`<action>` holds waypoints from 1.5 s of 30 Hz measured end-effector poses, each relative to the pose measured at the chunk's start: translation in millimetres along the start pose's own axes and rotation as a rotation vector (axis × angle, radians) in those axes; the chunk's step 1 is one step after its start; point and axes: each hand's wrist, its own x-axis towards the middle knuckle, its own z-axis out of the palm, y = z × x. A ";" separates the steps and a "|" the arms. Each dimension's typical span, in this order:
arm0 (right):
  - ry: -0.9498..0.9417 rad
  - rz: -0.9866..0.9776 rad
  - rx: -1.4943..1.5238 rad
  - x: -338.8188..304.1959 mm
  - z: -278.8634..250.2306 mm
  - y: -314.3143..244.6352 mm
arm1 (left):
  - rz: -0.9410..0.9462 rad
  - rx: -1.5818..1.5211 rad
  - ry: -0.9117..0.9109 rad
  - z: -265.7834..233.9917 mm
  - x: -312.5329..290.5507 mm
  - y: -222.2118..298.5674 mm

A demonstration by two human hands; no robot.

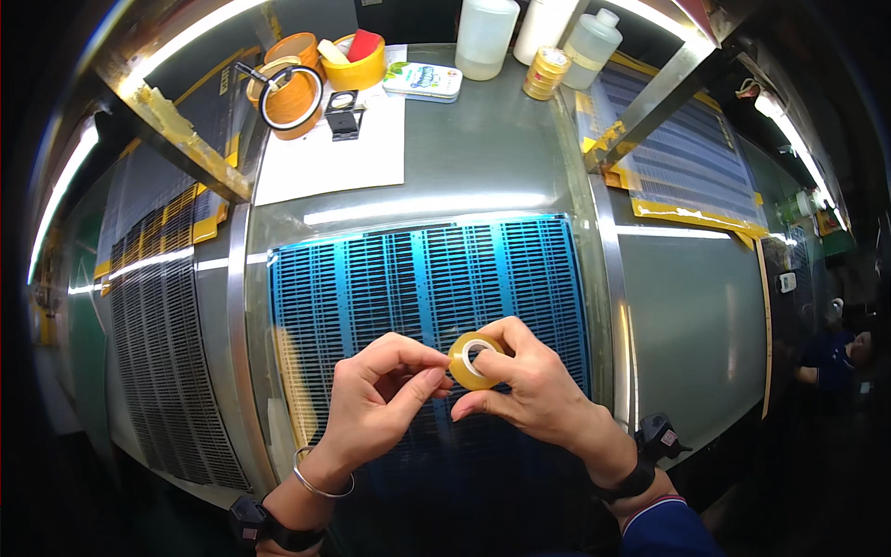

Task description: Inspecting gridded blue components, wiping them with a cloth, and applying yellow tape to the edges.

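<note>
My right hand grips a roll of clear yellowish tape with a white core, its thumb and fingers around the roll's right side. Close against the left rim of the roll, my left hand has its thumb and index finger pinched together. Whatever lies between those fingertips is too small to make out. Both hands are above a dark patterned sheet with bright blue stripes, which lies on the glass worktop. The hands and forearms cover part of its near side.
On white paper at the far left stand a magnifier, tape rolls and a tin. Plastic bottles are at the back. Metal posts rise on both sides. Patterned sheets lie left; a person is far right.
</note>
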 end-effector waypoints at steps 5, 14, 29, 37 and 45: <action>-0.007 0.004 -0.003 2.5 3.0 1.5 | 0.015 0.034 0.006 0.0 4.6 -7.8; 0.023 -0.162 0.021 15.4 5.4 14.5 | 0.068 0.092 0.141 -2.0 19.1 -11.9; 0.388 0.114 -0.570 10.2 -24.7 117.0 | 0.168 1.540 0.447 -124.0 41.5 -41.6; 0.367 0.194 -0.783 11.7 -22.4 109.6 | 0.247 1.547 0.447 -124.0 40.6 -46.6; 0.350 0.208 -0.873 19.9 -19.8 100.7 | 0.327 1.485 0.457 -127.4 41.5 -41.3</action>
